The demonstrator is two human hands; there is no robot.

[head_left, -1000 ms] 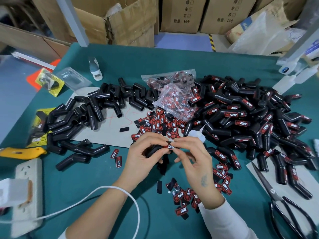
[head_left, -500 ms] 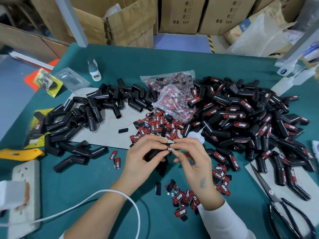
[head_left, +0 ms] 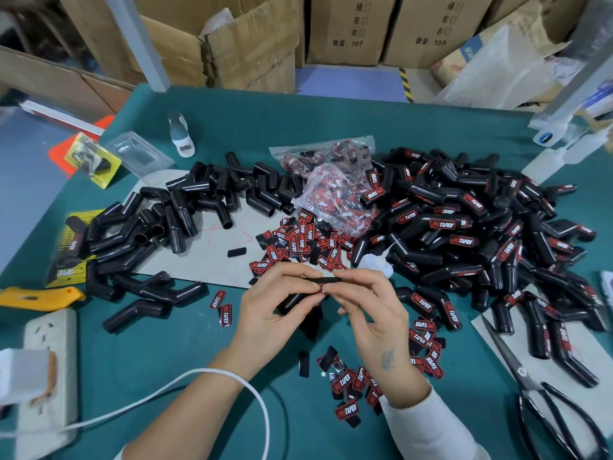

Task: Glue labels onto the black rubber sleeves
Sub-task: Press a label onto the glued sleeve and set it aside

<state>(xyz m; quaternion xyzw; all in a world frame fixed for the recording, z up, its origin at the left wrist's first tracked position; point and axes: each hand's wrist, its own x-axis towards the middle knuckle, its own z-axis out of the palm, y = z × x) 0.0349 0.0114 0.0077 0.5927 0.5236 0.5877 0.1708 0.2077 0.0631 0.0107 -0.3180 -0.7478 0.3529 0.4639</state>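
My left hand [head_left: 272, 307] and my right hand [head_left: 371, 313] together hold one black rubber sleeve [head_left: 295, 300] above the green table [head_left: 166, 353]. Fingertips of both hands pinch a red label [head_left: 323, 288] against the sleeve; the label is mostly hidden. Plain black sleeves [head_left: 185, 210] lie in a heap at the left. Labelled sleeves [head_left: 471, 234] are piled at the right. Loose red-and-black labels [head_left: 298, 244] lie just beyond my hands, and more labels [head_left: 351, 393] sit near my right wrist.
A clear bag of labels [head_left: 335, 190] lies at the centre back. A glue bottle [head_left: 180, 134] stands at the back left. Scissors [head_left: 544, 403] lie at the right front. A yellow cutter [head_left: 36, 297], a power strip [head_left: 46, 370] and a white cable [head_left: 212, 376] are at the left.
Both hands stay on the same sleeve; the fingertips have closed over the label, which now shows less than before.
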